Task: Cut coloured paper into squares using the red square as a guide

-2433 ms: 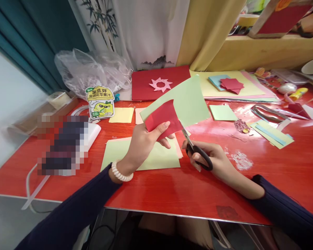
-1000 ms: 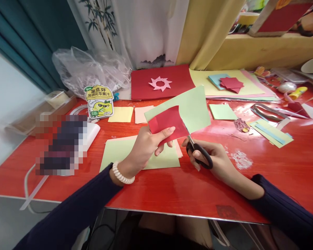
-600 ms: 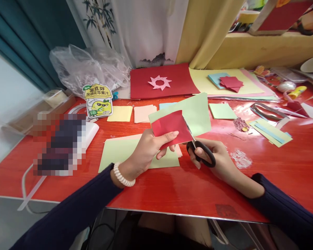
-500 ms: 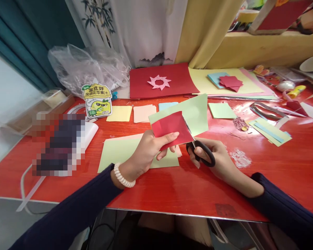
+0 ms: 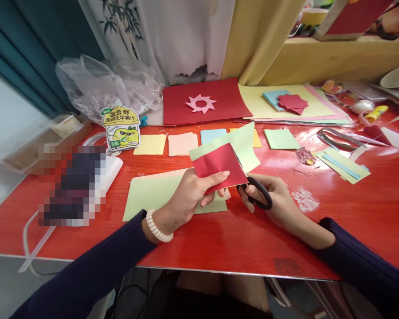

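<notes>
My left hand (image 5: 199,188) pinches a red paper square (image 5: 219,168) together with a larger light green sheet (image 5: 239,144) behind it, thumb on top. In my right hand (image 5: 266,195) are black-handled scissors (image 5: 262,192), fingers through the loops. Their blades lie along the right edge of the red square, mostly hidden by the paper, with the green sheet between them. The green sheet's right part bends away from that edge. Under my left hand, another light green sheet (image 5: 153,197) lies flat on the red table (image 5: 252,248).
Small paper stacks in yellow (image 5: 149,144), pink (image 5: 182,144), blue (image 5: 213,136) and green (image 5: 281,139) form a row. Behind them, a pink folded paper ring (image 5: 206,110) rests on dark red paper (image 5: 173,113). White scraps (image 5: 305,200) lie right of my right hand.
The scissors have closed further along the red square's edge. The green sheet's right part has swung down and curled away, exposing a yellow-orange paper stack behind it.
</notes>
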The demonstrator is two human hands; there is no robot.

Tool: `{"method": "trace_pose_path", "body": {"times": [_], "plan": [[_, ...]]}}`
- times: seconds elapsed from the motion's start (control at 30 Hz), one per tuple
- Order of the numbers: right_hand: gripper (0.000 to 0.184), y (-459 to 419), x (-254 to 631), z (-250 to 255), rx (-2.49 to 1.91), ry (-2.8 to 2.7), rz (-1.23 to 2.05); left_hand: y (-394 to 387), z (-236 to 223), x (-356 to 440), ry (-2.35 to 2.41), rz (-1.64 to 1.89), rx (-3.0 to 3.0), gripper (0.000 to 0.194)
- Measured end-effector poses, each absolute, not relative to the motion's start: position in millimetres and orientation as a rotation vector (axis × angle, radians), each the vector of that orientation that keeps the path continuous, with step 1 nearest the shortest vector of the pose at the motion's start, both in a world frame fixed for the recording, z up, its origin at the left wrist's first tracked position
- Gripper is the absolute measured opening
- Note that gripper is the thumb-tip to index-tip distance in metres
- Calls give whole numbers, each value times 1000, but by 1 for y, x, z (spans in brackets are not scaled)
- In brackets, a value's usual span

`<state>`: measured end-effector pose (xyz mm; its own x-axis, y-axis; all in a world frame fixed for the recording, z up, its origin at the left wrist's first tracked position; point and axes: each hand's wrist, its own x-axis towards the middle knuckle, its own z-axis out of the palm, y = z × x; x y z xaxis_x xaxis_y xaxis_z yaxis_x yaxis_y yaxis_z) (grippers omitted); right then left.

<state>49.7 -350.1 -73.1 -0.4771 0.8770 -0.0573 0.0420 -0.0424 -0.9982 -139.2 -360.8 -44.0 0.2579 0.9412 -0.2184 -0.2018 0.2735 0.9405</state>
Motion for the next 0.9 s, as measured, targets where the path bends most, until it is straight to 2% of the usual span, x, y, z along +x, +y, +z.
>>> {"method": "trace_pose_path", "body": {"times": [0.43,0.73,0.9], "plan": [[39,-350,52,-71,-999,-1504,1600,-362,-45,-137,958,948,938,26],[52,-346,55,-72,-986,-1587,1564,-364,-51,-135,989,949,1004,31],[51,-344,56,-71,-1031,-1601,1549,-366,-51,-135,1026,970,1059,33]]}}
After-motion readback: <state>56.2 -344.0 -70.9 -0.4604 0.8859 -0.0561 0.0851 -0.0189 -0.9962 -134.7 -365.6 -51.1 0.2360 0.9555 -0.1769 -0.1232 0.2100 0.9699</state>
